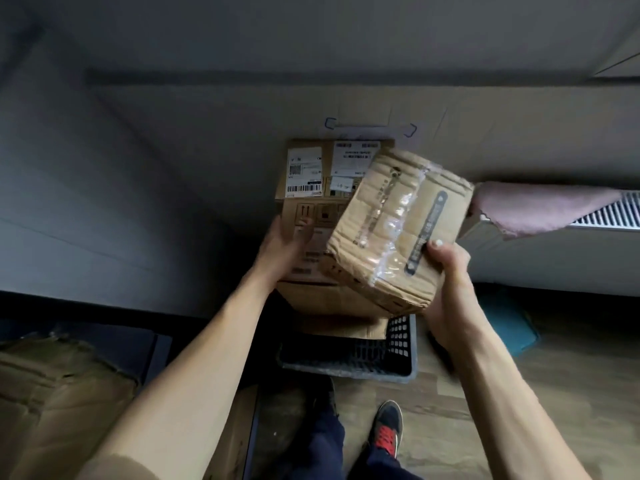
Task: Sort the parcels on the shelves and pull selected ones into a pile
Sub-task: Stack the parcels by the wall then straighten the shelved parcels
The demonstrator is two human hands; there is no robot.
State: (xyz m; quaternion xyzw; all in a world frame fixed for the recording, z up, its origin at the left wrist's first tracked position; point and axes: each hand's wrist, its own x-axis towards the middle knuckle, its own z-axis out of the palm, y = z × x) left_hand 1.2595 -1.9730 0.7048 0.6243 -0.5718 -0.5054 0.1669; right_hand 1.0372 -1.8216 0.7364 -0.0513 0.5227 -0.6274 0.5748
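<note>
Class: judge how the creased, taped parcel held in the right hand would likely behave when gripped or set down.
The creased parcel probably gives under pressure: its cardboard is rippled and dented. It seems fairly light, since only the right hand grips it, tilted. The glossy tape strip may be slippery.

Crumpled taped cardboard parcel (398, 230) tilted, held above larger labelled parcel (311, 209) sitting atop dark mesh crate.

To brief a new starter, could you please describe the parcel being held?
Start at the black mesh basket on the floor; above it stands a tall cardboard box with white shipping labels. Tilted in front of that box, gripped by the right hand, is the parcel: smaller, crumpled, with shiny clear tape down its middle.
</note>
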